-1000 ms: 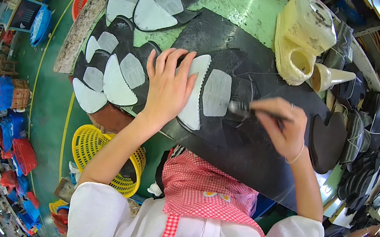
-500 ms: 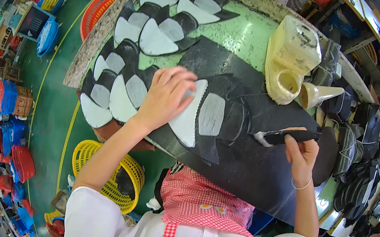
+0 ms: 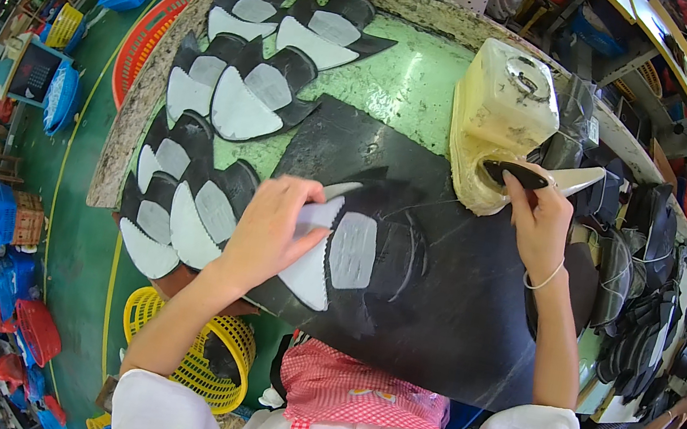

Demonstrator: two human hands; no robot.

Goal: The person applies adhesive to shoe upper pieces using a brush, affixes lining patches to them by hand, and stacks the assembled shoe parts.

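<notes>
The right hand (image 3: 543, 216) is clamping a black brush (image 3: 525, 174) in its fingers at the mouth of a yellowish pot (image 3: 507, 106). The left hand (image 3: 267, 227) is touching a jagged-edged white piece (image 3: 311, 280) on a black board (image 3: 460, 307); whether its fingers are gripping is unclear.

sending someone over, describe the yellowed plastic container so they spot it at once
Find the black sheet on the green tabletop. By its far edge, toward the right, stands the yellowed plastic container. Its boxy translucent body and round well set it apart from the funnel-shaped piece beside it.
</notes>
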